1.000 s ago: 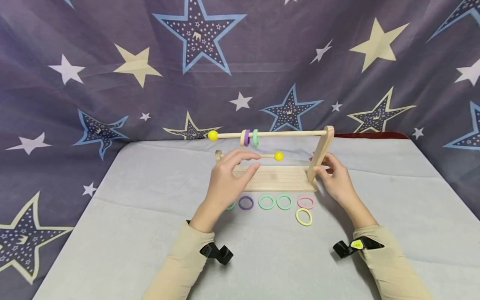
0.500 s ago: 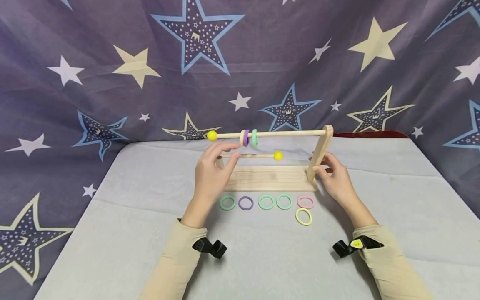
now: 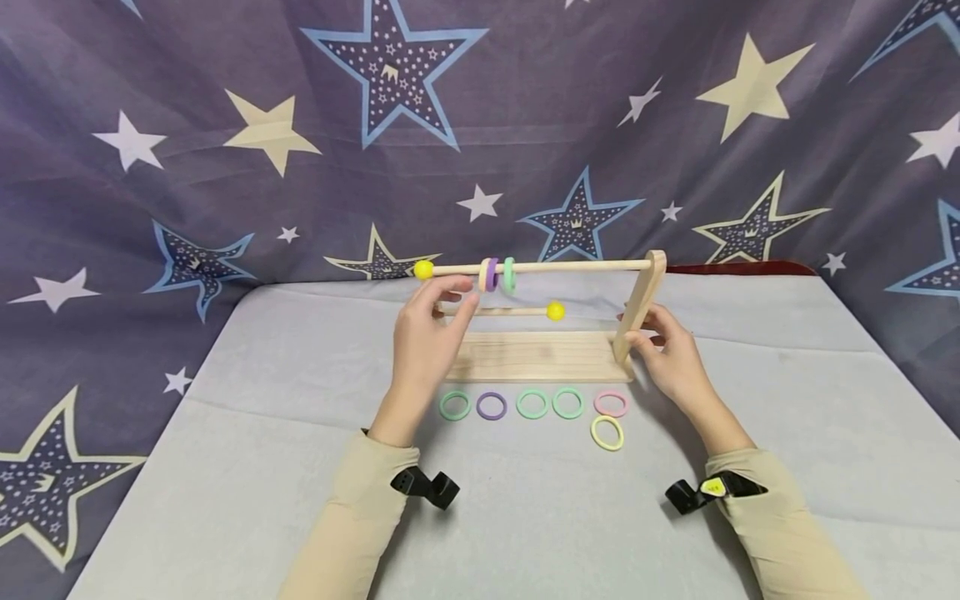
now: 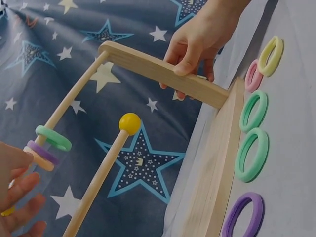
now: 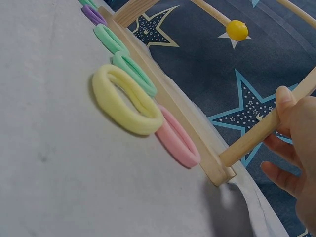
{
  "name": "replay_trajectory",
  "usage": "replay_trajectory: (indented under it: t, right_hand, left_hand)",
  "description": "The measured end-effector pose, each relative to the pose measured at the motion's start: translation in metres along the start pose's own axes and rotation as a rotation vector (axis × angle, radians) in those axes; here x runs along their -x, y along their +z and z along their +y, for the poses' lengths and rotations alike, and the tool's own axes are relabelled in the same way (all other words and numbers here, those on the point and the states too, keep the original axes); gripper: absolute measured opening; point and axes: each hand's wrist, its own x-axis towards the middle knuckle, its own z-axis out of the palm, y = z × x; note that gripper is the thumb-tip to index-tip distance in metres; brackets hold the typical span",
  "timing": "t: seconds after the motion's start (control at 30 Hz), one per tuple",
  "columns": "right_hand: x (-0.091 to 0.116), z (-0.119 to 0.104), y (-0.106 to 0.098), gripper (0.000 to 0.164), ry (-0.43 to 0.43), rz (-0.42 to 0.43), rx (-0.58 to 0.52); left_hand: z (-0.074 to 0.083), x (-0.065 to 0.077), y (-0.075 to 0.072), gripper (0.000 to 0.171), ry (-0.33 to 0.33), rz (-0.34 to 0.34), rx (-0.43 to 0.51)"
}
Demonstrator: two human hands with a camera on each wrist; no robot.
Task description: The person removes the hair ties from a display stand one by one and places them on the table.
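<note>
A wooden stand (image 3: 540,358) has two rods tipped with yellow balls. On its upper rod (image 3: 585,267) hang a peach hair tie (image 4: 43,162), a purple hair tie (image 3: 492,275) and a mint green hair tie (image 3: 509,275). My left hand (image 3: 423,346) is just below that rod, fingers loosely bent, fingertips right at the peach hair tie. Behind that hand, the left end of the lower rod (image 3: 510,312) is hidden. My right hand (image 3: 675,358) pinches the stand's right upright (image 3: 641,304) between thumb and fingers.
In front of the base lie several hair ties in a row, among them a purple one (image 3: 492,418) and a pink one (image 5: 185,158). A yellow hair tie (image 5: 106,96) lies nearer the person. A star-patterned cloth (image 3: 480,108) hangs behind the grey-covered table (image 3: 540,517).
My left hand has moved left along the rods, away from their middle, then slightly back to the right. The green hair tie on the table is uncovered. My right hand keeps its hold.
</note>
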Motion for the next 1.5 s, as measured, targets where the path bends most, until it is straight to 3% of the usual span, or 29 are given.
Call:
replay_trajectory:
  t: [0.17, 0.63, 1.03, 1.5]
  right_hand:
    - [0.0, -0.001, 0.0, 0.044, -0.001, 0.0, -0.006]
    - [-0.001, -0.001, -0.001, 0.044, -0.009, 0.001, 0.003]
    - [-0.002, 0.0, -0.001, 0.042, -0.017, 0.006, 0.004]
    - [0.0, 0.003, 0.0, 0.039, 0.003, 0.001, 0.009]
  left_hand:
    - [0.002, 0.0, 0.004, 0.021, -0.055, -0.026, -0.01]
    - [0.006, -0.002, 0.008, 0.016, -0.033, -0.004, -0.008]
    - [0.001, -0.001, -0.001, 0.013, -0.088, 0.045, 0.0]
    - [-0.007, 0.001, -0.017, 0.015, -0.058, 0.064, -0.059]
